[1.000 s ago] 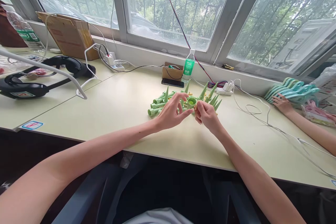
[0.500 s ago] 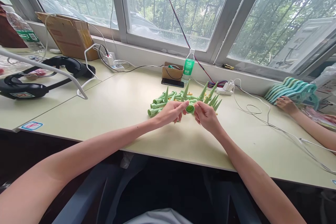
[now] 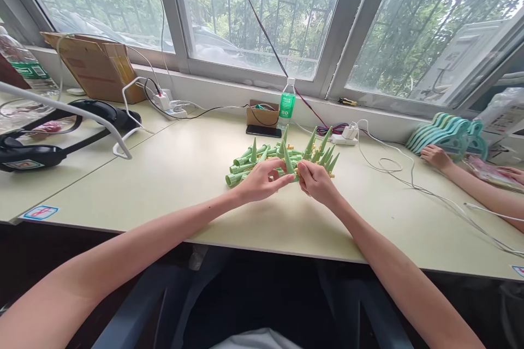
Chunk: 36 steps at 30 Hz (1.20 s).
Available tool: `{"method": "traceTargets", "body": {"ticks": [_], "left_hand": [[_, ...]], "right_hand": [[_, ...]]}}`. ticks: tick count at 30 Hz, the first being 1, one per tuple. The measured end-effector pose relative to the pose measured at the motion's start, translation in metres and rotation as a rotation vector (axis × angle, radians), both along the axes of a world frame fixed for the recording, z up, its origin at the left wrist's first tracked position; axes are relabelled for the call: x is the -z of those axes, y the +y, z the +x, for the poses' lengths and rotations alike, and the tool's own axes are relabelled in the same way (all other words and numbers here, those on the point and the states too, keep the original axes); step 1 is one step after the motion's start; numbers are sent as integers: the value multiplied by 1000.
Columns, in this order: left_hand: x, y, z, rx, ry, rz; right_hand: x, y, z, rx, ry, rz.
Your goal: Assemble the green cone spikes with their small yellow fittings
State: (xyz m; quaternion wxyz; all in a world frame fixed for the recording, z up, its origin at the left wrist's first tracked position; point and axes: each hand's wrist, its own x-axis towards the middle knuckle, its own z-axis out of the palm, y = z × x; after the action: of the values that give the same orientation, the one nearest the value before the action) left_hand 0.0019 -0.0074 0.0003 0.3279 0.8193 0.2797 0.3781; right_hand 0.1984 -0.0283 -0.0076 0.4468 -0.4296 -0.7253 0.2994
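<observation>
A green pointed cone (image 3: 287,159) stands tip up between my hands, leaning slightly left. My left hand (image 3: 262,179) is curled at its left side, with forefinger and thumb against it. My right hand (image 3: 318,181) is closed in a pinch beside the cone's base; its fingers hide what they hold. Just behind lie green ribbed tubes (image 3: 235,179), to the left. Several more green cones (image 3: 310,144) stand up on the right, with small yellow pieces (image 3: 332,176) among them.
A phone (image 3: 264,131), a small cardboard box (image 3: 262,115) and a water bottle (image 3: 287,101) stand behind the pile. White cables (image 3: 388,169) cross the right side. Another person's hand (image 3: 437,157) touches teal hangers (image 3: 440,133). A black headset (image 3: 61,144) lies at left.
The green piece between my hands has turned from its round open end facing me to its tip pointing up. My left fingers have loosened and shifted. The view has swung slightly right.
</observation>
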Motion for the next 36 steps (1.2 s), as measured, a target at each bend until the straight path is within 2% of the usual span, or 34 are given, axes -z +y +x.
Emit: {"method": "traceTargets", "body": {"ticks": [13, 19, 22, 27, 30, 36], "left_hand": [[5, 0, 3, -51, -40, 183], [1, -1, 2, -141, -144, -69], [-2, 0, 1, -192, -183, -138], [-4, -1, 3, -123, -98, -300], [-3, -1, 3, -80, -43, -333], [-2, 0, 0, -90, -1, -290]], "right_hand": [[4, 4, -2, 5, 28, 9], [5, 4, -2, 67, 40, 47], [5, 4, -1, 87, 63, 50], [4, 2, -2, 77, 33, 72], [4, 1, -2, 46, 0, 80], [4, -1, -2, 8, -35, 62]]}}
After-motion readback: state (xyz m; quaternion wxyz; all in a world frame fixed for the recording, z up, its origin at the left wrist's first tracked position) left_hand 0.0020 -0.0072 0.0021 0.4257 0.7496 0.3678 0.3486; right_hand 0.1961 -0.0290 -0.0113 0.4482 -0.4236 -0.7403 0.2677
